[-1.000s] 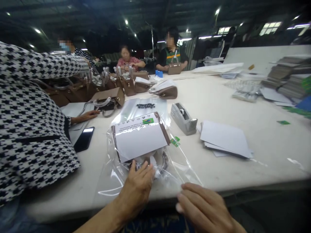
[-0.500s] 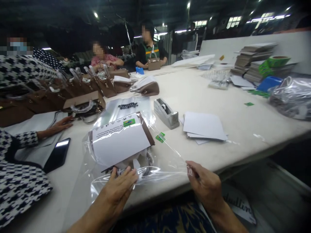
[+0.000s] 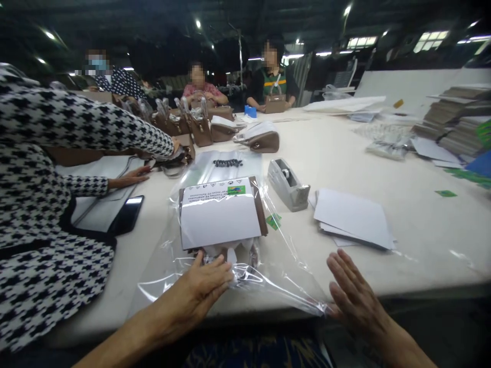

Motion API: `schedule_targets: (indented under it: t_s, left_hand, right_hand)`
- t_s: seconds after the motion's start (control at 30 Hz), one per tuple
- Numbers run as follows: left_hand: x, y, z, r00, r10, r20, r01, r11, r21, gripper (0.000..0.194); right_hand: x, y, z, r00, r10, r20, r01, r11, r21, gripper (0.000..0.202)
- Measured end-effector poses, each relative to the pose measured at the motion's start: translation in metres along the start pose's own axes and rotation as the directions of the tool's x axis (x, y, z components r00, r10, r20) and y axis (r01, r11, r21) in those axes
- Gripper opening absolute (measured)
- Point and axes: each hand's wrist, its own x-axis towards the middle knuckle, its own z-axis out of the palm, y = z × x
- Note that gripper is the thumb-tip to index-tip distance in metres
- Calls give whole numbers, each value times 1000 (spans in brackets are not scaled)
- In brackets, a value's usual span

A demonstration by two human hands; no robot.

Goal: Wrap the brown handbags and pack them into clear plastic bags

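Note:
A clear plastic bag [image 3: 161, 260] lies at the table's front edge, with a brown handbag [image 3: 260, 207] inside. A white printed card [image 3: 220, 220] with a green sticker covers much of the handbag. My left hand [image 3: 205, 281] rests flat over the plastic at the handbag's near side, fingers spread and holding nothing. At the bag's right corner, my right hand [image 3: 353, 291] has its fingers stretched out, the thumb side beside the plastic tip.
A grey tape dispenser [image 3: 288, 185] and white cards [image 3: 353, 217] stand right of the bag. To the left are a phone [image 3: 128, 214] and a co-worker's sleeve [image 3: 86, 185]. Brown handbags [image 3: 201, 128] stand behind; stacked boards [image 3: 452, 115] are at the right.
The view has turned left. My right hand has opened its fingers from the plastic's edge, and the bag's corner lies lower. The co-worker at the left now reaches an arm to the brown handbags.

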Motion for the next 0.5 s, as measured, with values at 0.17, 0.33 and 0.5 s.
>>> schedule_targets:
  t_s: [0.17,0.33,0.5]
  left_hand:
    - [-1,12,-9,997,-45,61,51,994,-101,30]
    - [-3,17,-15,997,-67,48,74,983,-168,31]
    - [-5,10,-9,990,-64,-123,39,980,-197,26]
  right_hand:
    - [45,38,39,988,-152,-21,153,986,61,45]
    - [96,71,46,857,-441,266,398,895,200,35]
    - [119,75,27,743,-582,330,508,812,289,19]
